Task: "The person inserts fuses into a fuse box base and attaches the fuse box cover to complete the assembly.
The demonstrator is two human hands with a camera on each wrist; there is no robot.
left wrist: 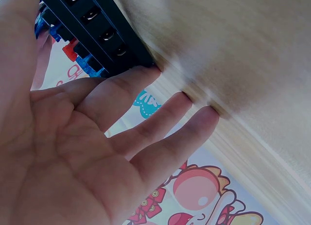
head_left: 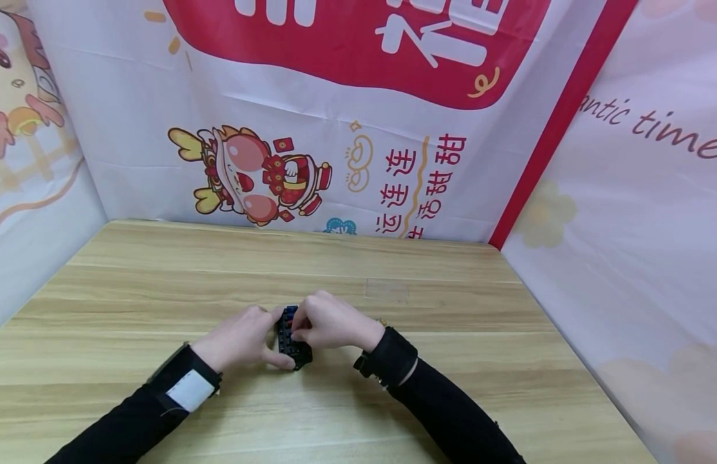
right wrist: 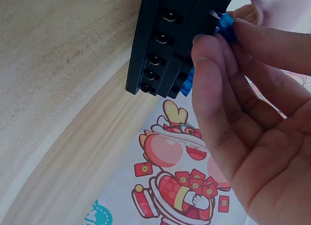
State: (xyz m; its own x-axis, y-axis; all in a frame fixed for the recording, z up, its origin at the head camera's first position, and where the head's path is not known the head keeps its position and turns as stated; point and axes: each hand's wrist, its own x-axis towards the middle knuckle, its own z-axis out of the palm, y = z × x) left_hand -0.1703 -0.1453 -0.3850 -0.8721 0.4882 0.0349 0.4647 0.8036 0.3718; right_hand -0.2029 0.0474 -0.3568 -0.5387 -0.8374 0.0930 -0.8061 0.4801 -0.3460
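Cloth backdrop (head_left: 120,129) stood well beyond the black block (head_left: 285,343); table (head_left: 509,361) was under it. L hand (head_left: 248,338) was on block's left, thumb at near end + a finger toward far end, i.e. clamped on block; its other visible fingers were apart, near block's base. R hand (head_left: 330,322) reached over from block's right, thumb + finger pinched tog. on a blue piece (right wrist: 226,26). Block's long axis ran near-to-far, approx. toward backdrop. Key rel.: blue piece was right at block's upper side, in R fingertips, so R hand was nearer it; L hand held block only. Couldn't tell if piece was seated or just clear of block. Small red piece (left wrist: 69,50) also stuck out along block.
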